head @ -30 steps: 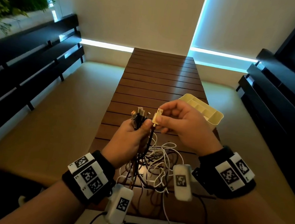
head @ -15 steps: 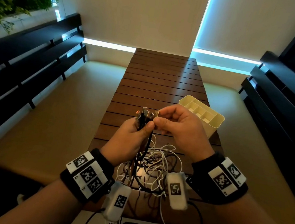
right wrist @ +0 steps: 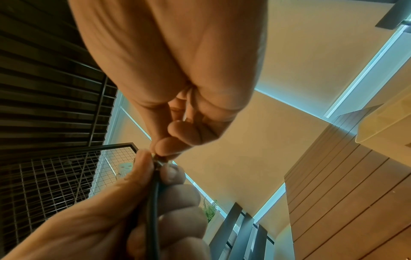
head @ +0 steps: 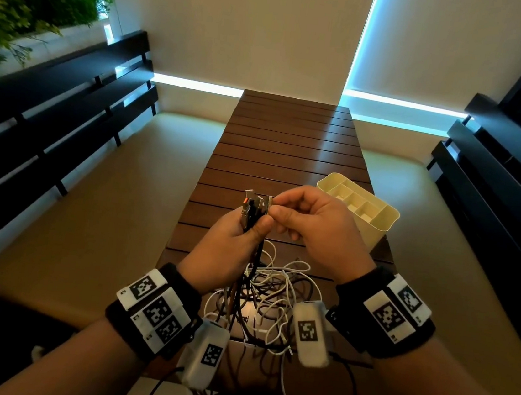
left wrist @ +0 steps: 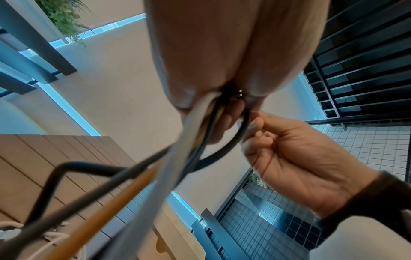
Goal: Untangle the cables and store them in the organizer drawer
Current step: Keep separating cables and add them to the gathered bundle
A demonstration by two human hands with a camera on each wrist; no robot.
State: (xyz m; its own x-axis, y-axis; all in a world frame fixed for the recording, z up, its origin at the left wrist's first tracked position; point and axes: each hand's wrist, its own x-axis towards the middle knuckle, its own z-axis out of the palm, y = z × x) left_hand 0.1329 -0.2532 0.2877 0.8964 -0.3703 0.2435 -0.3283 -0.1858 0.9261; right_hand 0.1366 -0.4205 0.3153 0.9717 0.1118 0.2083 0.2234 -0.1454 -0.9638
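Head view: the left hand [head: 229,242] is closed around a bundle of black, brown and white cable ends [head: 255,208], connectors pointing up, above the near end of the dark slatted wooden table [head: 292,142]. The loose tangle of white and dark cables [head: 269,292] hangs onto the table's near edge. The right hand [head: 320,234] pinches one connector at the bundle's top between thumb and forefinger. The cream plastic compartmented organizer drawer [head: 380,226] sits at the table's right edge.

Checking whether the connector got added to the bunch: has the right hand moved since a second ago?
Yes. The right hand has shifted left, closer to the left hand, away from the cream plastic organizer.
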